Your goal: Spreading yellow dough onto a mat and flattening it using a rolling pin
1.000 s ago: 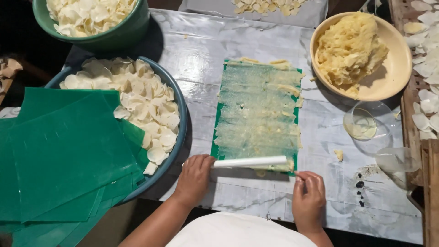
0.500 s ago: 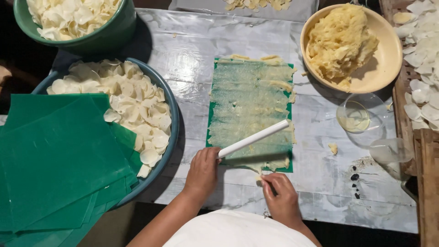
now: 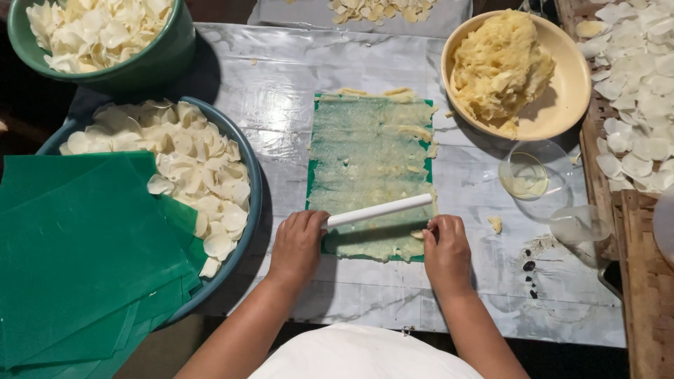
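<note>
Two hands point(image 3: 298, 242) point(image 3: 446, 247), one white rod point(image 3: 379, 210)

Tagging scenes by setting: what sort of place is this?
Likely a small food-making workspace, home or cottage scale: a foil-covered table, basins of pale chips, a bowl of mash, and paste spread on a green sheet.

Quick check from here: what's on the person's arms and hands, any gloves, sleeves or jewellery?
Both hands are bare: no gloves on the left hand or right hand. No rings, watch or bracelets show. The forearms are uncovered, no sleeves in view. A white garment shows at the bottom edge.
</note>
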